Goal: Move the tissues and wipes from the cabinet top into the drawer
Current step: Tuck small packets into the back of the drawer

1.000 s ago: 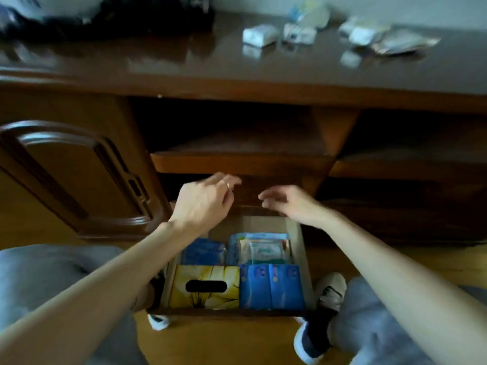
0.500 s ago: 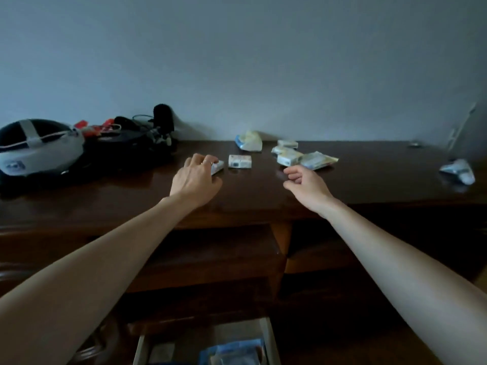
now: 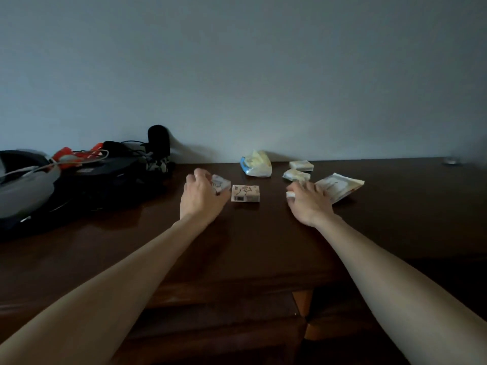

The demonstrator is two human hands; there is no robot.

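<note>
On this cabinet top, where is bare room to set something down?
Bare wood runs along the cabinet top front edge, under both forearms, and far right beyond the flat wipes pack. Crowded: the dark gear pile at left, the packets around both hands.

A dark, glossy wooden cabinet top runs along the wall. Small tissue packs and wipes lie mid-surface. Dark gear sits at its left end.

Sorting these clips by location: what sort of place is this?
Probably a room in a home, perhaps a bedroom or living room. A dark polished wooden cabinet stands against a plain wall, with small tissue packs scattered on top and a pile of black gear and cables at the left.
</note>
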